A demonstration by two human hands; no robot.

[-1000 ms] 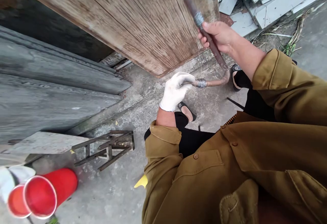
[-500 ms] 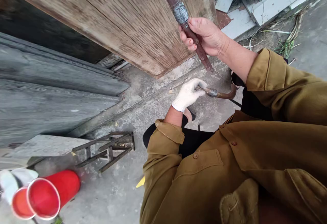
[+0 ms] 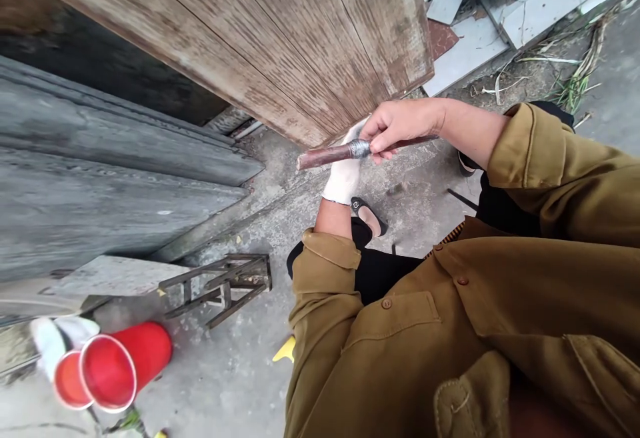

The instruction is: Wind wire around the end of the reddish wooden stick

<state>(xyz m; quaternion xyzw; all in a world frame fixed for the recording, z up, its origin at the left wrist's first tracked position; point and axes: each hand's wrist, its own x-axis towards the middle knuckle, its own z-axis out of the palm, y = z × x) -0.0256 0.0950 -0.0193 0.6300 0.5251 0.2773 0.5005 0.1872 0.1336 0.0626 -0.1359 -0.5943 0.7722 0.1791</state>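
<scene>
- Centrally, the bare right hand (image 3: 404, 121), stretched leftward, clasps a wire-bound brown stick (image 3: 327, 156).
- Behind it, the gloved left hand (image 3: 345, 179) points up-frame; I cannot tell its grip.

On the grey concrete floor (image 3: 220, 375) stand two red buckets (image 3: 150, 351) and a wooden stool (image 3: 226, 297), with wilted grass (image 3: 579, 86) lying apart.
</scene>
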